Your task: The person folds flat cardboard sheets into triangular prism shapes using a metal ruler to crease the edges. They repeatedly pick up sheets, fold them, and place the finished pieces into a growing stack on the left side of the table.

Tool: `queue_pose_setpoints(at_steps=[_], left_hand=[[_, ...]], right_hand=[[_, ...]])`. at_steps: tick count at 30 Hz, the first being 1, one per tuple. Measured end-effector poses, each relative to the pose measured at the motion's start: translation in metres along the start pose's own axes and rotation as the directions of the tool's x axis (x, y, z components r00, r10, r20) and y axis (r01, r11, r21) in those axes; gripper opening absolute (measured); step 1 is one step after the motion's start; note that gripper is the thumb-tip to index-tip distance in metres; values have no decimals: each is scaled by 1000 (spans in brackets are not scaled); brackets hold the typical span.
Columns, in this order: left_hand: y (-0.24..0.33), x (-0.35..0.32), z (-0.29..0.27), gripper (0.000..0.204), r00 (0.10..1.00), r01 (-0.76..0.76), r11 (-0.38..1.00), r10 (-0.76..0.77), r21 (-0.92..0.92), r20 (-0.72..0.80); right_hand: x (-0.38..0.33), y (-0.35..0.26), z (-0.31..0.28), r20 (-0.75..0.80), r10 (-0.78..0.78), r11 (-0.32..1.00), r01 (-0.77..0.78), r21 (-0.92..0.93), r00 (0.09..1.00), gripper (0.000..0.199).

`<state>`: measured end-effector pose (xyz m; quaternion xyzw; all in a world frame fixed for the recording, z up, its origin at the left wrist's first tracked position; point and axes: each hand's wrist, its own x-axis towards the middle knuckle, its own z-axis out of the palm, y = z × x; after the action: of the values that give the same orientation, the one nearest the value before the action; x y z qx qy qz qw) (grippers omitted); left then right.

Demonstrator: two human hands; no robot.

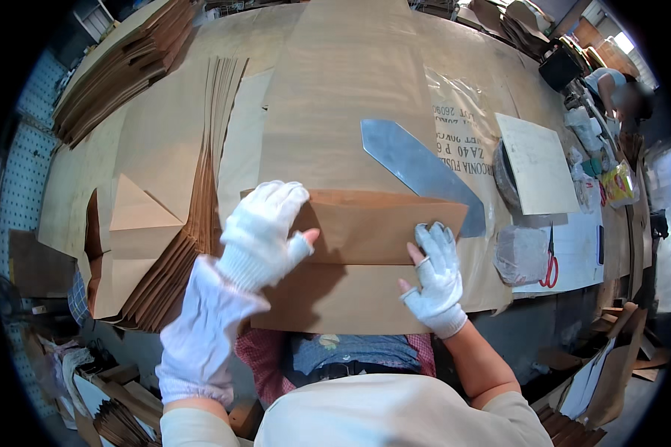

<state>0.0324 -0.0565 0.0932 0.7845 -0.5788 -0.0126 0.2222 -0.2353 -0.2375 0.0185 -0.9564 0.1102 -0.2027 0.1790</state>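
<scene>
A large brown paper sack (pixel 343 302) lies on the table in front of me. Its near end has a folded-over band (pixel 373 227), whose upper edge gapes slightly. My left hand (pixel 265 231), in a white fingertip-less glove, rests at the band's left end, thumb spread away from the fingers. On the band's right end lies my right hand (pixel 436 279), gloved the same way, with fingers stretched out flat and thumb apart. Beyond the band, a flat grey metal plate with angled ends (pixel 425 175) lies slantwise across the paper.
Left of my hands is a fanned stack of brown paper sacks (pixel 156 216), with another pile (pixel 123 71) behind. To the right are a pale board (pixel 537 164), a plastic-wrapped block (pixel 520 255) and red-handled scissors (pixel 550 264). A person (pixel 611 86) is at the far right.
</scene>
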Motion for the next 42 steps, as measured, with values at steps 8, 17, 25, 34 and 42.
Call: queue_pose_setpoints(at_steps=[8,17,25,34,42], left_hand=[[22,-31,-17,52,993,-28,996,38,87,-108],[-3,56,29,41,974,127,661,-226,739,35],[75,-75,54,36,816,155,892,-358,424,454],[93,-36,159,48,838,348,937,-307,-10,450],[79,-12,138,55,898,-41,997,9,64,441]], right_hand=[[75,-66,4,-104,-134,991,135,2,986,76],[31,-97,13,-156,-314,886,349,307,936,33],[-66,50,34,47,512,288,-223,931,858,91],[-58,53,42,61,429,110,-119,987,901,91],[-30,57,25,160,278,561,-295,774,947,63]])
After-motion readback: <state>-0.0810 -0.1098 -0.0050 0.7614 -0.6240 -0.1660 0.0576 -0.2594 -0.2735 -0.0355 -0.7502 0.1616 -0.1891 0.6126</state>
